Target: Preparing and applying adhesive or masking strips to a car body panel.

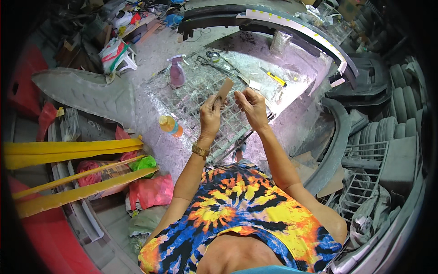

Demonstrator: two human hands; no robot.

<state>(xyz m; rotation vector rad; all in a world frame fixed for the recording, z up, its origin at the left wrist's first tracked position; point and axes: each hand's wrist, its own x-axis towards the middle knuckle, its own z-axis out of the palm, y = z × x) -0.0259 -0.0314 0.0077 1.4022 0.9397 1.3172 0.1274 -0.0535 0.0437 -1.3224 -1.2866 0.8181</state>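
Note:
My left hand (210, 116) is closed around a flat tan strip (225, 86), which sticks up beyond the fingers. Whether it is card, wood or sandpaper I cannot tell. Close to its right, my right hand (253, 106) has its fingers pinched together; anything between them is too small to make out. Both hands are above a wire-mesh work surface (159, 95). A purple spray bottle (177, 74) stands on it beyond my left hand. A yellow utility knife (276, 79) lies past my right hand, beside a small white piece (254, 85).
An orange bottle (170, 126) stands left of my left wrist. Dark cables or tools (214, 67) lie at the far middle. A long curved bumper (292, 27) spans the back. Yellow strips (73, 151) jut in from the left. A wire rack (365, 169) stands at the right.

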